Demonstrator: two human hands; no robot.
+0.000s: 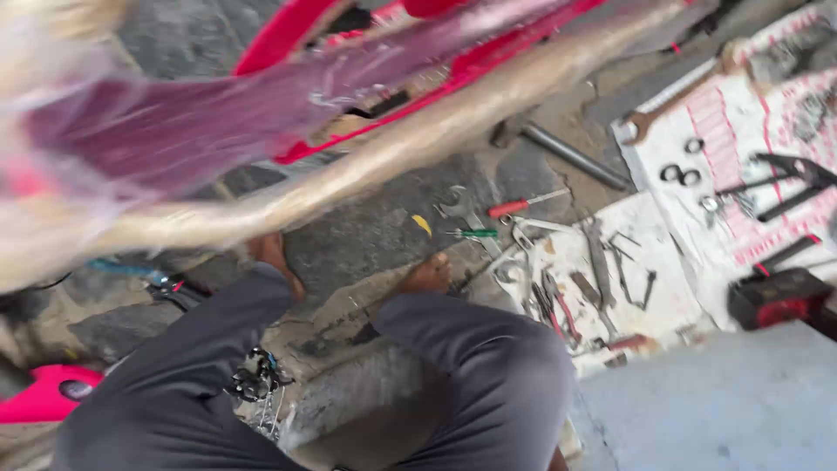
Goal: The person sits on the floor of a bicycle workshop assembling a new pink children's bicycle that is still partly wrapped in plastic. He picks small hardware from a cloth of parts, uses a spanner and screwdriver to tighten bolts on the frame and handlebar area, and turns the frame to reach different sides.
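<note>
Across the upper part of the head view, a blurred frame of red-painted and plastic-wrapped tan metal tubes (453, 122) is seen lying slantwise, close to the camera. Neither hand is shown in the picture, so whether the fingers are spread, pressed together or pinching anything cannot be told. Below the frame, two knees in dark grey trousers (488, 366) are seen, with two bare feet (427, 277) set on the rough grey stone floor (375, 231). To the right, sheets of white printed paper (671, 288) are spread on the floor, strewn with grey metal hand tools. A long open-ended spanner (671, 105) lies at the upper right. A red-handled screwdriver (523, 206) and a green-handled screwdriver (472, 233) lie near the right foot.
</note>
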